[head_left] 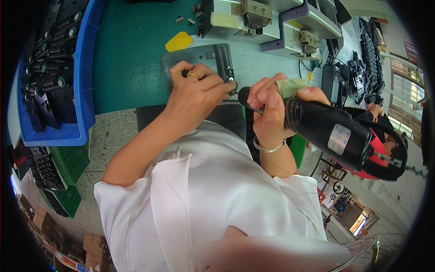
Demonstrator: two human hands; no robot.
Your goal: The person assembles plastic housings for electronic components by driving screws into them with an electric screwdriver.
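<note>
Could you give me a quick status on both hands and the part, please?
Left hand pressing black part onto grey plate. Right hand gripping black driver, tip at part's near end. Nothing in the way.

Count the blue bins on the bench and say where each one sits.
1. The blue bin sits at the bench's left end, left of the left hand, filled with black parts. Others may lie outside the picture.
</note>
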